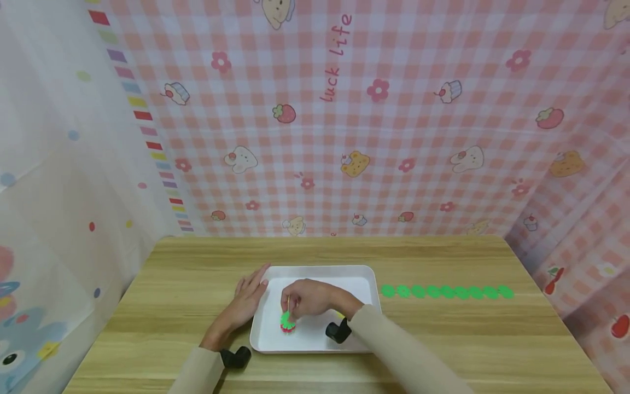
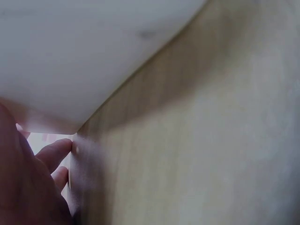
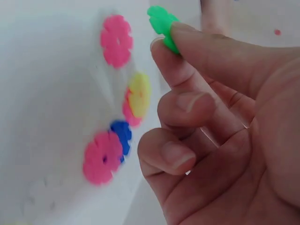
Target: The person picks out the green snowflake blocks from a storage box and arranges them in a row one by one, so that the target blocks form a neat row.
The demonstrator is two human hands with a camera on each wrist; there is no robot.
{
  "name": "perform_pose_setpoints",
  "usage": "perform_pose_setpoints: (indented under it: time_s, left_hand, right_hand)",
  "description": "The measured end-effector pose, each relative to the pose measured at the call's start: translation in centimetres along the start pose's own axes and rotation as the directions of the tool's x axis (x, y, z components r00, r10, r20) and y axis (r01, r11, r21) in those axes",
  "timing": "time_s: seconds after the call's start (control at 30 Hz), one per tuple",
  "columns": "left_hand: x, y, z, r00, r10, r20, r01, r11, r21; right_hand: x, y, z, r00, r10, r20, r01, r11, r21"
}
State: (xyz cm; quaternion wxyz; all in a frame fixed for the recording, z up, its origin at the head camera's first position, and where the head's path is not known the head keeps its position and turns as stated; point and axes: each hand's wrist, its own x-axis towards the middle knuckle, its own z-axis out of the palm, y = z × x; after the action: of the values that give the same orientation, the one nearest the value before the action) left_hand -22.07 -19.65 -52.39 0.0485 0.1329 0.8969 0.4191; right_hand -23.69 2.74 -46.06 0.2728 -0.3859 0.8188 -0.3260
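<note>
Green disc (image 3: 161,23), white tray (image 1: 315,272)

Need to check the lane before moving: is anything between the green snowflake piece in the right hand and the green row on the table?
Only the white plastic tray's right rim. The right hand pinches the green plastic snowflake piece inside it; the row of green pieces lies beyond on the wooden table.

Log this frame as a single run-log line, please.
right hand pinches green disc over white tray | left hand rests flat at tray edge | green disc row on table

Open table (image 1: 197,273) around tray (image 1: 320,269)
</note>
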Motion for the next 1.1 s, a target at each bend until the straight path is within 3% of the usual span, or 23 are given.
perform_pose_setpoints:
  time_s: [0.37,0.7,0.8,0.93,1.1]
  left_hand:
    - [0.0,0.0,-0.2,0.999,-0.051,0.010,0.051,0.999,0.007]
    - [0.1,0.3,-0.4,0.999,-0.041,0.022,0.041,0.999,-0.005]
    - [0.1,0.3,-0.3,0.999,-0.032,0.019,0.032,0.999,-0.004]
    - [0.0,0.3,-0.2,0.999,-0.037,0.018,0.037,0.999,-0.006]
    - [0.0,0.3,0.0,0.999,-0.045,0.025,0.045,0.999,-0.004]
  right_hand:
    - [-5.0,1.8,-3.6,0.992,0.033,-0.122,-0.027,0.998,0.050]
    - [-12.6,6.5,-7.7,0.960,0.033,-0.278,0.018,0.984,0.179]
    - [-15.4,8.1,-8.6,0.940,0.052,-0.338,0.022,0.977,0.211]
    - [-19.3,10.0,-9.6,0.896,0.136,-0.422,-0.042,0.973,0.225]
    - [-24.5,12.7,-10.5,0.804,0.296,-0.515,-0.168,0.945,0.280]
